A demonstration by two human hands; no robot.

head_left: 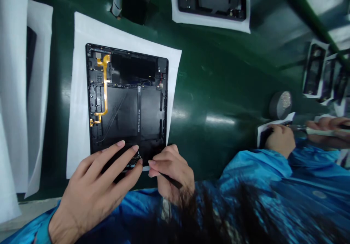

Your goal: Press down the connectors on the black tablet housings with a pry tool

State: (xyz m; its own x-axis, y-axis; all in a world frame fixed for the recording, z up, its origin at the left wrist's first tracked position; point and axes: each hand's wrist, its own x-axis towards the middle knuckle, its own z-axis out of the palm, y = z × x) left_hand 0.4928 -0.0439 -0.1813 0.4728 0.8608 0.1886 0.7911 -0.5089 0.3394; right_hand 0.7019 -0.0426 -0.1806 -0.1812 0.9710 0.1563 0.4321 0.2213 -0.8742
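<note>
Tablet rear housing (127,105), black, opened, lying face-down on a white sheet (82,90), at 9 o'clock in the head view, on a glossy dark green table (218,72). Gold flex cable (105,83) runs down its left side. Narrow black ribbon (139,112) crosses the middle vertically; it carries small white print, too small to read. No brand legible.

Left hand (93,189): fingers spread, fingertips resting on the housing's lower end. Right hand (172,173): curled, pinching a slim black tool (171,179), fingers at the housing's lower right corner; tool tip hidden behind the fingers.

Around: second housing on a white sheet (210,23) at 12 o'clock, cut off by the frame edge. Stacked units on white sheets (314,69) at 2 o'clock. Tape roll (280,105) at 3 o'clock. Co-worker's hands (276,139) at 3 o'clock, blue sleeve (257,171) below them, working a small item with metal tweezers (298,128). More white sheets (13,90) at 9 o'clock, at the frame edge.
</note>
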